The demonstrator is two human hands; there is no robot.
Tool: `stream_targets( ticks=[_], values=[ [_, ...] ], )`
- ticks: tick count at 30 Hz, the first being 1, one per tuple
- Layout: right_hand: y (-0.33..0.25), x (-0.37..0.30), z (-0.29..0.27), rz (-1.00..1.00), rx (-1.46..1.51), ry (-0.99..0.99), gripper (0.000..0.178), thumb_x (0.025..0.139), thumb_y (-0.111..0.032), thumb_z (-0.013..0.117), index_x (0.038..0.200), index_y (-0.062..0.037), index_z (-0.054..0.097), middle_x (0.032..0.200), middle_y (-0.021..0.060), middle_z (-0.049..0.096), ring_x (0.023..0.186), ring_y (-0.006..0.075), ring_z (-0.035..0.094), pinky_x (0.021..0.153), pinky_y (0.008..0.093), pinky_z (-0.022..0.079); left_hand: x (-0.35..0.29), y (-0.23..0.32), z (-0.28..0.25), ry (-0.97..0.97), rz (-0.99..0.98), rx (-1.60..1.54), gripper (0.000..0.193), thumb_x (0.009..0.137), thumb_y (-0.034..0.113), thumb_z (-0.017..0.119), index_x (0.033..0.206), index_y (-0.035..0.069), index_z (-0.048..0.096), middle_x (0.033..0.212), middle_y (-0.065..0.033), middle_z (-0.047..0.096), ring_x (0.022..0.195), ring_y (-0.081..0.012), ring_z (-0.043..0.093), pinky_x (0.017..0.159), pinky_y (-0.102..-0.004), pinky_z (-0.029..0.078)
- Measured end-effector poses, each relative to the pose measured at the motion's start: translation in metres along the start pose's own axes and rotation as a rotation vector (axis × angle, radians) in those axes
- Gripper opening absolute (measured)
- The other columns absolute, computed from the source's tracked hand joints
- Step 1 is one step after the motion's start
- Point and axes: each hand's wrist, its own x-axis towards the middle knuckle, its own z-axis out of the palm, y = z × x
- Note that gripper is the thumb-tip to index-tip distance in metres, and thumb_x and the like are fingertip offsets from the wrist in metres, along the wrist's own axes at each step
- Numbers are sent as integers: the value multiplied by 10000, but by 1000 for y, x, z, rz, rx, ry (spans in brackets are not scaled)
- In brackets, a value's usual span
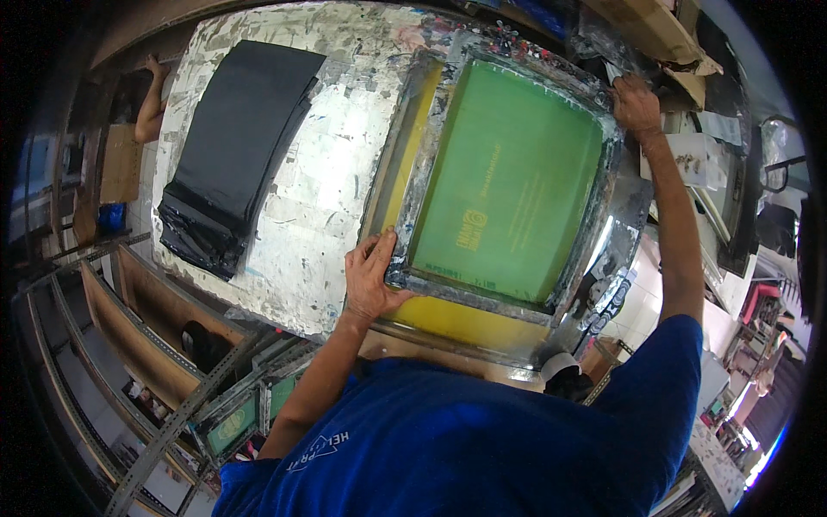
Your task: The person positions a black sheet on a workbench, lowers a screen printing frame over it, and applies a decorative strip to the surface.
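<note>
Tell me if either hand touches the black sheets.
No, left hand and right hand are at the frame, away from the sheets.

A person's bare left hand [370, 277] lies with thumb and fingers spread at the near left corner of a paint-stained rectangular frame with green mesh [525, 164]; the bare right hand [636, 105], arm outstretched, curls at its far right corner.

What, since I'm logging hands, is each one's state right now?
Left hand: open, spread against the near left corner of the frame.
Right hand: curled at the frame's far right corner; whether closed on it cannot be told.
</note>
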Motion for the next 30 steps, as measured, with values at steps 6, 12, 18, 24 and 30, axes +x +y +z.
stream_targets(
  ticks=[6,12,18,24,30],
  values=[
    [-55,6,-4,356,-150,115,283,895,-340,668,902,-62,719,872,169,738,836,363,735,685,484,609,-3,-1,-1,5,-3,-36,1189,536,541,915,1517,37,473,1497,-109,559,1270,-339,538,1013,-465,392],
    [-83,17,-13,621,-237,-36,342,941,-394,644,927,-68,747,894,160,760,871,373,748,699,498,611,-2,3,-6,-5,-26,-26,1194,509,484,933,1518,48,467,1484,-99,567,1289,-326,532,1007,-472,400],
    [-77,16,-20,748,-27,-155,430,972,-443,607,1148,-66,715,1190,222,692,1109,418,677,893,561,564,-2,8,-11,23,-6,-39,1208,498,537,931,1505,52,473,1442,-88,587,1277,-315,528,1002,-477,408],
    [-171,-39,-47,651,-36,212,537,956,-348,641,1416,-82,563,1336,235,613,1157,437,634,959,530,539,-1,9,-8,33,2,-24,1253,496,640,903,1503,27,475,1400,-111,602,1277,-328,520,1038,-478,391],
    [-291,-117,-80,629,315,4,440,966,-228,633,1370,-58,598,1265,207,647,1135,410,625,923,499,544,-3,3,-2,33,10,-7,1252,559,722,840,1524,31,442,1427,-130,570,1294,-326,494,1035,-486,376]
  ],
)
